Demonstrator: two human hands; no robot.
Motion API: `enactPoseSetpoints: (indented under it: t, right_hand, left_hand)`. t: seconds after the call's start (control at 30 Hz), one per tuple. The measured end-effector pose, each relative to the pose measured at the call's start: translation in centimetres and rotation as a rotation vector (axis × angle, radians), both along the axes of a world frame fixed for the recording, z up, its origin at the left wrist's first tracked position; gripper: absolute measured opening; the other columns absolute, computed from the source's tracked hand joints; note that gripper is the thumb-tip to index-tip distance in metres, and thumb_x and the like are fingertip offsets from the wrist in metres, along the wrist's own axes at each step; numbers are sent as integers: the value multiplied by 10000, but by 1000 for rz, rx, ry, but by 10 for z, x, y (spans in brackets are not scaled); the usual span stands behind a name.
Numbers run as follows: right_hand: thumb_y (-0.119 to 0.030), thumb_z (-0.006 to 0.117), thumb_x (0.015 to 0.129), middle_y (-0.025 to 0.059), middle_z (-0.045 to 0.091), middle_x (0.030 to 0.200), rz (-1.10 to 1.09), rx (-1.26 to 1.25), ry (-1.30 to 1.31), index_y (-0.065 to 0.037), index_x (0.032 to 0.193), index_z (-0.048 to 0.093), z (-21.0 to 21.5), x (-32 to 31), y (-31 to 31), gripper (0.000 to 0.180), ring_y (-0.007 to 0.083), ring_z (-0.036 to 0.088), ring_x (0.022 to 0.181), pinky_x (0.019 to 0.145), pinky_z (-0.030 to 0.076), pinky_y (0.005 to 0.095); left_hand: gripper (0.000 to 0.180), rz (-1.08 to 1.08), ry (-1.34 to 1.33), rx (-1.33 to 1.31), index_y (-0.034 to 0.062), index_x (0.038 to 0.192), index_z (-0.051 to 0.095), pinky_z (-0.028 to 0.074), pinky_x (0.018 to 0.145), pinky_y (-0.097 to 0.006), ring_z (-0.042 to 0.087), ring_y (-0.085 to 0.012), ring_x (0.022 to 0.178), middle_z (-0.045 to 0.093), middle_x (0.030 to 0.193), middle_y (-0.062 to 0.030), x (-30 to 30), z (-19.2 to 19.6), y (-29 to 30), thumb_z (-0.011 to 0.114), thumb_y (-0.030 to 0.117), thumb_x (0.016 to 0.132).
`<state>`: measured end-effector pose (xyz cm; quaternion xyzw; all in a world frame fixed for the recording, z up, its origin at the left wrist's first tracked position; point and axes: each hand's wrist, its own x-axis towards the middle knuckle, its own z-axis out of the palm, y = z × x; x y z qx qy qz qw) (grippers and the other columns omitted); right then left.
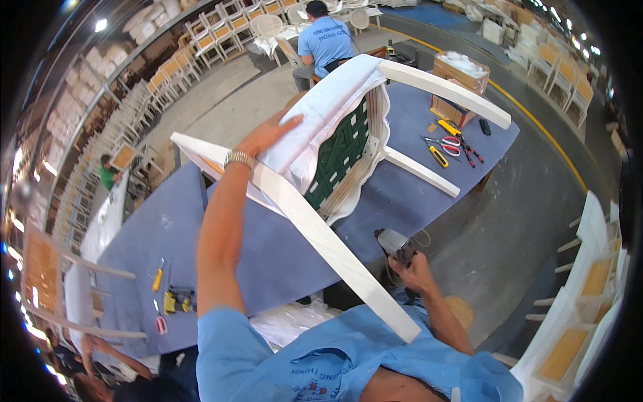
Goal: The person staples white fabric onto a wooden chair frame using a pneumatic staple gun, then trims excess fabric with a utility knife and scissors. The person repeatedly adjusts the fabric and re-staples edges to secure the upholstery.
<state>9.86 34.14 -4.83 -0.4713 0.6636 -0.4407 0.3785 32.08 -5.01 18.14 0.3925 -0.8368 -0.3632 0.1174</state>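
A pale wooden chair (321,241) lies tipped on the blue-covered table (268,248). White fabric (328,100) wraps its seat, and green webbing (345,151) shows on the underside, which is turned to the right. My left hand (274,134) rests with fingers stretched out on the fabric, and a watch circles that wrist. Low at the right, just off the table's near edge, my right hand (414,271) grips a grey and black pistol-grip power tool (396,245). The tool's nose points up and left toward the chair, apart from it.
Scissors (443,144), yellow-handled cutters (439,157) and black-and-red pliers (469,151) lie at the table's right end, beside an open carton (461,70). More hand tools (177,301) lie at left. One person (325,43) sits beyond the table; another works at lower left. Chairs (576,321) stand at right.
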Motion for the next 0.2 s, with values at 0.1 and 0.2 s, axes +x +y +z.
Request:
enactPoseSetpoints:
  t: [0.1, 0.2]
  right_hand:
    - [-275, 775, 867, 89, 719, 1015, -16, -275, -75, -20, 1202, 657, 26, 8, -41, 437, 166, 642, 915, 851, 522, 337]
    - [-378, 795, 861, 126, 713, 1169, -31, -486, -128, -47, 1293, 629, 53, 11, -100, 569, 243, 679, 1031, 934, 517, 352]
  left_hand:
    - [1045, 36, -168, -290, 1, 1564, 287, 366, 1141, -408, 496, -401, 1366, 482, 1474, -299, -2, 7, 28, 556, 739, 874]
    - [1078, 37, -170, -435, 6, 1572, 267, 355, 1153, -406, 469, -410, 1387, 457, 1493, -302, 0, -13, 19, 630, 712, 841]
